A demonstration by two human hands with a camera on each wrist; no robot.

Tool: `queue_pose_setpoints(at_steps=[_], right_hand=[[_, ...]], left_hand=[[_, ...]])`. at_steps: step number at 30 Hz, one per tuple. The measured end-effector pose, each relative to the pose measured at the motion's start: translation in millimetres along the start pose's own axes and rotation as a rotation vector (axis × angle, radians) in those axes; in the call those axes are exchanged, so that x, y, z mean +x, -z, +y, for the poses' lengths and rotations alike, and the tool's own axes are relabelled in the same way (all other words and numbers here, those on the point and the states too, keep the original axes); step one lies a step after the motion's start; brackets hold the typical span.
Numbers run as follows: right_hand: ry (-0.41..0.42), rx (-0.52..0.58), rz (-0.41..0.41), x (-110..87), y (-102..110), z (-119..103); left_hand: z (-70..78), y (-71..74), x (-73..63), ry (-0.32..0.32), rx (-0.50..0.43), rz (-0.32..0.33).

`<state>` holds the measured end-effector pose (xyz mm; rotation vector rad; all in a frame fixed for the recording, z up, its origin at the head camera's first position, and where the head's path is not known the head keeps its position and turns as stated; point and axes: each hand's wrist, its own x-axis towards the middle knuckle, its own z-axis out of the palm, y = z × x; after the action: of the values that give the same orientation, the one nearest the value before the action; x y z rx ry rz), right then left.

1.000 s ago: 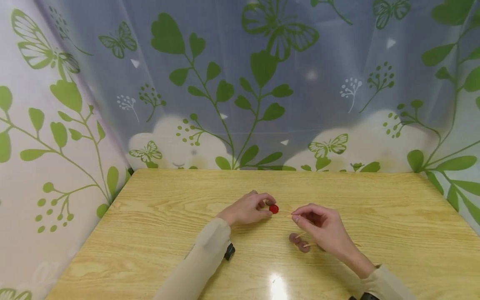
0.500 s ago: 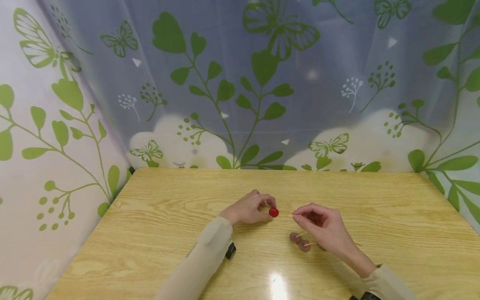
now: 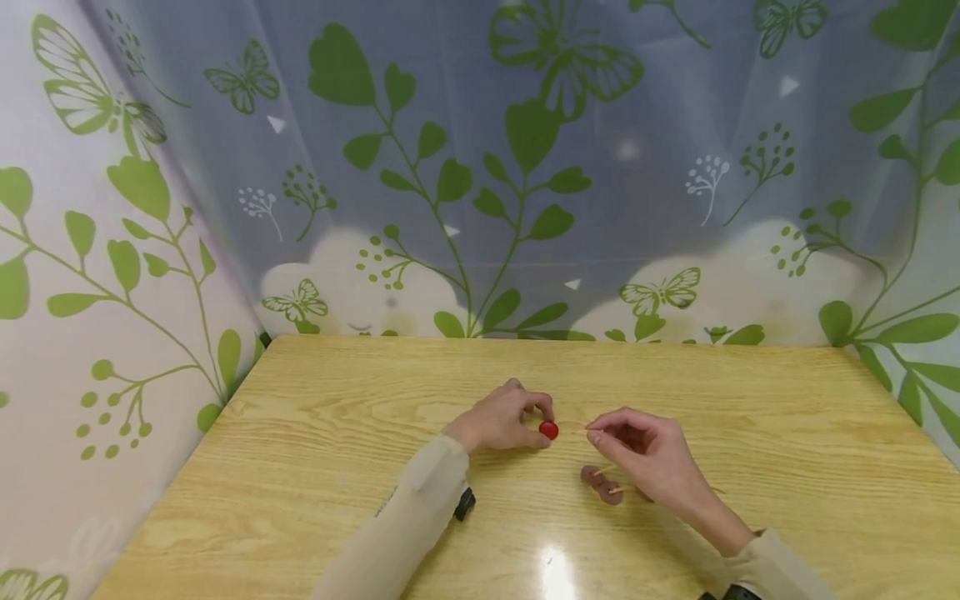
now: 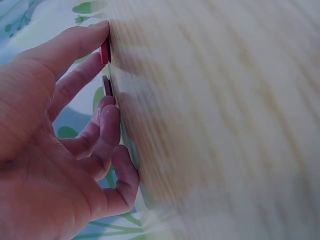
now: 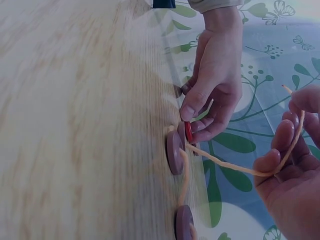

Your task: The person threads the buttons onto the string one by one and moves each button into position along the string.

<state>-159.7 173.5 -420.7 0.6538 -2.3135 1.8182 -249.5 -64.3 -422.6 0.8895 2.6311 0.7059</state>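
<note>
My left hand [image 3: 498, 418] rests low over the table and holds a small round red button [image 3: 548, 430] between thumb and index finger, its flat face toward the right. The edge of a brownish disc [image 4: 106, 85] shows beside its other fingers in the left wrist view. Opposite, my right hand [image 3: 648, 450] pinches a pale orange cord [image 5: 225, 164], whose thin tip points at the red button with a small gap between. Brown round buttons [image 3: 611, 493] on the cord lie on the table below the right hand; one brown button [image 5: 175, 152] stands out large in the right wrist view.
The wood-grain table [image 3: 337, 392] runs back to a hanging curtain [image 3: 420, 167] printed with green leaves and butterflies. A similar cloth covers the left side. Light glares on the table's near part.
The red button has shifted slightly toward the near side, down to the left thumb, and the left index finger has moved with it. The right hand has barely moved, still pinching the cord.
</note>
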Motion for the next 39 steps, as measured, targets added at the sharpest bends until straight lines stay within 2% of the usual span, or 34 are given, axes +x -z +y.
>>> queue_pose_setpoints(at_steps=[8, 16, 20, 26, 32, 39], right_hand=[[0.003, -0.004, 0.005, -0.5, 0.9, 0.3], [-0.015, -0.012, 0.012, -0.9, 0.6, -0.7], [-0.021, -0.011, 0.014, -0.7, 0.4, -1.1], [-0.013, -0.013, 0.013, -0.7, 0.3, -1.0], [-0.013, -0.015, 0.018, -0.4, 0.1, -0.9], [-0.02, -0.019, 0.021, 0.5, -0.6, -2.7]], left_hand=[[2.0, 1.7, 1.3, -0.046, 0.038, 0.014], [-0.9, 3.3, -4.3, 0.014, -0.167, 0.051], [-2.9, 4.3, -7.6, 0.027, -0.207, 0.074], [-6.0, 5.1, -10.5, 0.003, -0.256, 0.095], [-8.4, 6.0, -13.1, -0.044, -0.231, 0.126], [-11.7, 4.6, -18.9, -0.068, -0.34, 0.16]])
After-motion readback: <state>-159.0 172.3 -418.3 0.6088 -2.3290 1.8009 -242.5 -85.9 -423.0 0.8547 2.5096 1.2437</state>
